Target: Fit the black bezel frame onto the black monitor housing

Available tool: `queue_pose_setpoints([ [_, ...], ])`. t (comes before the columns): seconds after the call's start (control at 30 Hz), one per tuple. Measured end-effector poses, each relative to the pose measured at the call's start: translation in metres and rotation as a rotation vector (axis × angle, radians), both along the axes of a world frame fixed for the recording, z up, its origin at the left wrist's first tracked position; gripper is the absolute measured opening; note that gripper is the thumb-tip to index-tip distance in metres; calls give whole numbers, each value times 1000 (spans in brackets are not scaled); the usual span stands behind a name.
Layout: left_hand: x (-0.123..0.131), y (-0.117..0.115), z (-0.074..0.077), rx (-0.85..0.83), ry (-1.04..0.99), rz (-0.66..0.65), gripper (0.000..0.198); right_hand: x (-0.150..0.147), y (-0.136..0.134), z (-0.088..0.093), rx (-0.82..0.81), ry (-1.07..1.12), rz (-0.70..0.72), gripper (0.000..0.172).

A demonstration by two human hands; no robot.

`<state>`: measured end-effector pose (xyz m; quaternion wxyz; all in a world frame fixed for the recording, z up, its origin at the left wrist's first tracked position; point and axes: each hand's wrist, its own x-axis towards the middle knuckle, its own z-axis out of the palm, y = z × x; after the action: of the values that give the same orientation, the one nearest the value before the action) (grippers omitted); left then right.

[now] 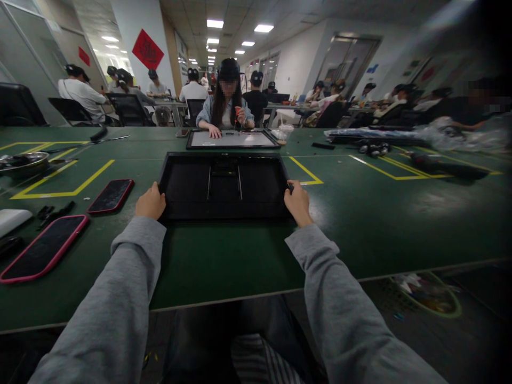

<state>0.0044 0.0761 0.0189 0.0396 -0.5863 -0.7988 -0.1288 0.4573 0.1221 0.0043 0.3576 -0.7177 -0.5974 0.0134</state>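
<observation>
A wide black frame or shallow casing (184, 184) lies on the green table, with two thin light strips upright near its middle. My left hand (151, 201) is closed round its left edge. At the opposite side, my right hand (298, 202) grips the right edge, thumb near the rim. The inside of the casing is dark, so small details cannot be made out. Both grey sleeves rest over the near part of the table.
Two red-edged phones (111, 196) (46, 249) and a metal bowl (24, 162) are at left. Across the green table (228, 261), a person works at a panel (234, 140). Plastic wrap (448, 133) lies at back right; a waste basket (430, 296) stands below right.
</observation>
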Motion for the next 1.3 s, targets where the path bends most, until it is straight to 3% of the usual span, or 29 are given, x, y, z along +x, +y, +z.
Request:
queue_pose_setpoints([
  [1.3,1,-1,3,-18,39,10,60,-1,-1,2,-21,-22,-19,45],
])
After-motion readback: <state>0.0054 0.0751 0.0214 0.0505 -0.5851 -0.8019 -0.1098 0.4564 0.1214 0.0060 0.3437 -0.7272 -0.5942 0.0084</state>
